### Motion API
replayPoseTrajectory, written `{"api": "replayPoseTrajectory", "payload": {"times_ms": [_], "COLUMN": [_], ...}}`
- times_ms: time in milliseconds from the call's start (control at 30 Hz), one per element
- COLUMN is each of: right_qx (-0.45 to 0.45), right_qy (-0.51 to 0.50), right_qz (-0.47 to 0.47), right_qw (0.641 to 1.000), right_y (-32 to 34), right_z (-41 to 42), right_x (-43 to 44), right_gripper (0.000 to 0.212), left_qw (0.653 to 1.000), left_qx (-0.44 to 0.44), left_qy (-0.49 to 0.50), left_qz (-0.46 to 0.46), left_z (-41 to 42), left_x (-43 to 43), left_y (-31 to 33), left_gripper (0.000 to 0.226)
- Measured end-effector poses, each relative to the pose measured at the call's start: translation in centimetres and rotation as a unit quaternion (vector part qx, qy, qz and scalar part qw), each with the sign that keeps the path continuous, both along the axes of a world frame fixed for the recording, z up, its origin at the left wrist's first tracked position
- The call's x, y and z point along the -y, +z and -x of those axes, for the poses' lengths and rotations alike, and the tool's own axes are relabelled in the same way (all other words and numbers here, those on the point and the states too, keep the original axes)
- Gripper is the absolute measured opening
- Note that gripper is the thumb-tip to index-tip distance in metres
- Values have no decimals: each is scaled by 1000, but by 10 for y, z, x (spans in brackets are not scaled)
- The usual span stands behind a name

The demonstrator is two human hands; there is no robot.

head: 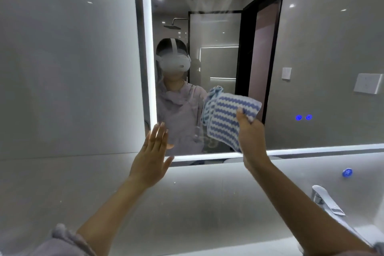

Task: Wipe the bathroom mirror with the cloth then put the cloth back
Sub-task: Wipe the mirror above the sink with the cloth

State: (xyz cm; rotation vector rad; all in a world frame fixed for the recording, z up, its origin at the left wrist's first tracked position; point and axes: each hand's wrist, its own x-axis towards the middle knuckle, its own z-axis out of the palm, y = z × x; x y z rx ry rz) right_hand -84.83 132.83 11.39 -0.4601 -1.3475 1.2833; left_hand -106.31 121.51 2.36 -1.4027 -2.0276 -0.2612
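The bathroom mirror (311, 48) fills the upper right, edged by a lit white strip on its left and bottom. A hazy smear shows on the glass near the top middle. My right hand (251, 139) is raised in front of the lower part of the mirror and grips a blue-and-white striped cloth (226, 116), which is held up against or just before the glass. My left hand (151, 156) is held up flat with its fingers apart near the mirror's lower left corner, holding nothing.
A chrome tap (326, 201) stands at the lower right above the white basin edge (369, 233). Two blue lit touch buttons (303, 117) glow on the mirror's right side. A grey tiled wall (66, 58) lies to the left, and a pale ledge (207, 203) runs below the mirror.
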Motion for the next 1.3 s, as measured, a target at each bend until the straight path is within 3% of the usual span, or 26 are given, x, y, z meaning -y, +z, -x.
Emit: {"api": "replayPoseTrajectory", "payload": {"times_ms": [167, 300, 400, 533, 600, 767, 867, 1033, 1133, 1300], "right_qx": [-84, -103, 48, 267, 297, 362, 388, 307, 274, 306], "right_qy": [-61, -168, -153, -165, -217, -256, -239, -219, -261, -329], "right_qz": [-7, -172, -328, -447, -495, -538, -536, -522, -541, -547], "right_qw": [995, 965, 931, 838, 787, 717, 711, 765, 751, 706], "right_y": [35, 35, 3, -47, -59, -66, -65, -55, -45, -46], "right_z": [4, 19, 40, 66, 70, 74, 73, 72, 79, 89], "right_x": [-19, -22, -29, -50, -60, -74, -76, -79, -84, -89], "right_gripper": [21, 12, 48, 54, 55, 78, 89, 55, 43, 56], "left_qw": [999, 998, 998, 997, 996, 994, 994, 994, 993, 991], "left_qx": [-42, -49, -47, -67, -81, -90, -80, -79, -87, -94], "left_qy": [9, 22, 23, 29, 28, 26, 19, 16, 17, 16], "left_qz": [8, -14, -27, -33, -31, -49, -69, -74, -80, -93], "left_z": [12, 13, 12, 17, 23, 30, 30, 33, 34, 35], "left_x": [-6, -12, -15, -17, -17, -24, -28, -31, -33, -35], "left_y": [-9, -14, -14, -16, -18, -26, -28, -31, -32, -34], "left_gripper": [71, 70, 70, 69, 69, 69, 71, 71, 70, 71]}}
